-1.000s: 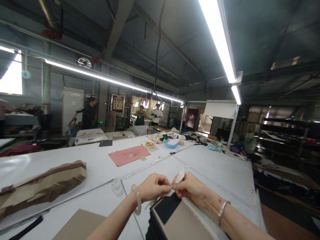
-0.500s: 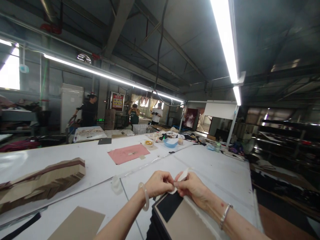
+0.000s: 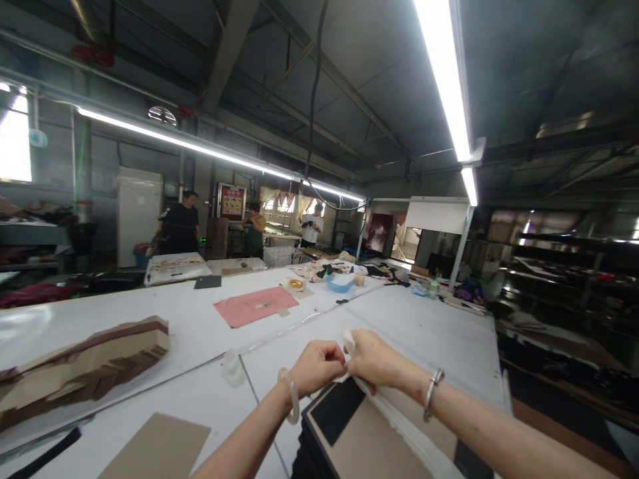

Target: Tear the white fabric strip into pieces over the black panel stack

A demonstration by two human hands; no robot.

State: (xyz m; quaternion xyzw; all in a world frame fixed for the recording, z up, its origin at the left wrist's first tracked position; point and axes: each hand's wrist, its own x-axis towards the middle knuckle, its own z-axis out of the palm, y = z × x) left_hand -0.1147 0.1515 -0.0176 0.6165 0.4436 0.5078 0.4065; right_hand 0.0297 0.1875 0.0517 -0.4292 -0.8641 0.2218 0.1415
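Close together above the far corner of a stack of black-edged panels (image 3: 372, 442), both my hands have their fingers pinched. The top panel is beige with a black rectangle at its corner. My left hand (image 3: 315, 362), a pale bangle at its wrist, pinches a thin white strip (image 3: 349, 340) at the corner. My right hand (image 3: 375, 359), with a silver bracelet behind it, grips the same strip, which pokes up between the hands. The right fingertips are partly hidden. White material (image 3: 404, 432) runs along the stack's right side.
On the white table (image 3: 424, 339) lie a beige sheet (image 3: 157, 447), a fanned pile of beige pieces (image 3: 94, 356) and a pink sheet (image 3: 254, 306). Farther back are a tape roll (image 3: 295, 284) and a blue container (image 3: 340, 283). Several people stand beyond the table.
My right hand has turned over, its back now facing up, and its forearm has swung outward. The left hand has barely moved. In the background, people have shifted their stance.
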